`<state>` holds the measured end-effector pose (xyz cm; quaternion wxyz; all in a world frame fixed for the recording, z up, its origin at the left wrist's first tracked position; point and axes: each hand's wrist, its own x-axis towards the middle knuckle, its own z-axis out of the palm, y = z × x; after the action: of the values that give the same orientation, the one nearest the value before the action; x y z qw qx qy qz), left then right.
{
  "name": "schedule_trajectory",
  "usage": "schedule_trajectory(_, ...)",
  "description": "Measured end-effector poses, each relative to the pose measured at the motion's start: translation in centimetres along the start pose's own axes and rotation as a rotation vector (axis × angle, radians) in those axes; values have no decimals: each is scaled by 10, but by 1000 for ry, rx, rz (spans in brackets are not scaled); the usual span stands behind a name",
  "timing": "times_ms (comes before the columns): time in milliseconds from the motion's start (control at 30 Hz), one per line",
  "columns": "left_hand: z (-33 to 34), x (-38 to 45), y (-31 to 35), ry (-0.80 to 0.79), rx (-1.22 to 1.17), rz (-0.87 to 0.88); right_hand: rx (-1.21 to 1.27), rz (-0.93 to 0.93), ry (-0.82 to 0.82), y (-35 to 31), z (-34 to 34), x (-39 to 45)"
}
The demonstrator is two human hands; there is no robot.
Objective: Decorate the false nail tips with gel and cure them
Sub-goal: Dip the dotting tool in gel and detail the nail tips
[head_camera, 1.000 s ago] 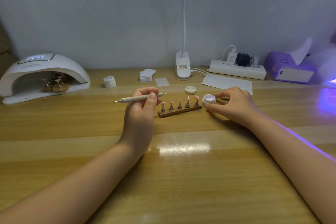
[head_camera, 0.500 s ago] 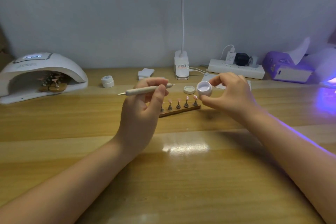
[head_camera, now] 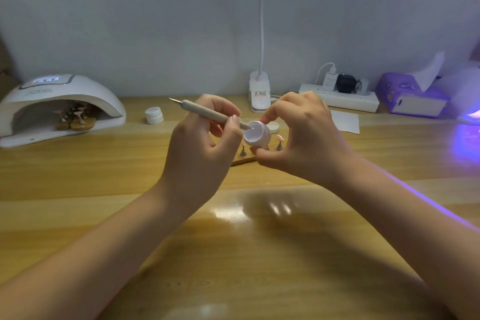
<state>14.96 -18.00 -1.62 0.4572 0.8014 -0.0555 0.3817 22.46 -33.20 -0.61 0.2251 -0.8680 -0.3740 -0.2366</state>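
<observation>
**Gel pot lifted off the tabletop; tool tip now at the gel**

The right hand (head_camera: 304,138) is closed around the small open gel pot (head_camera: 257,135), pinching it between thumb below and fingers above and tilting its mouth toward the left. One second ago this pot stood on the tabletop (head_camera: 104,189) at the right end of the nail stand; half a second ago it was already raised. It is now held in the air above the stand.

The left hand (head_camera: 200,148) is closed in a pen grip on the dotting tool (head_camera: 213,114). Earlier the tool lay roughly level, clear of the pot. Its near tip has since swung down and now sits just inside the pot's rim; whether it touches gel cannot be told.

The nail stand (head_camera: 244,161) with its false nail tips (head_camera: 280,138) remains on the tabletop, largely hidden behind both hands. The pot's lid (head_camera: 273,127) lies just behind. A second stand sits inside the curing lamp (head_camera: 59,109) at far left.

Judgement: the step in hand is loading gel. Decoration of this row has yet to follow, then curing.
</observation>
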Motion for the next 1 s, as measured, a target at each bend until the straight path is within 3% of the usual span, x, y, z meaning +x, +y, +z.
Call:
schedule_trajectory(300, 1, -1, 1, -14, 70, 8, -29, -31, -5, -6, -1, -1)
schedule_trajectory(500, -1, 0, 6, 75, -80, -13, -8, -19, 2, -5, -1, -1)
schedule_trajectory(733, -5, 10, 4, 173, -423, -334, 114, 66, -20, -3, 0, 0)
schedule_trajectory(1000, -7, 14, 4, 213, -665, -546, 217, 121, -17, 0, 4, 0)
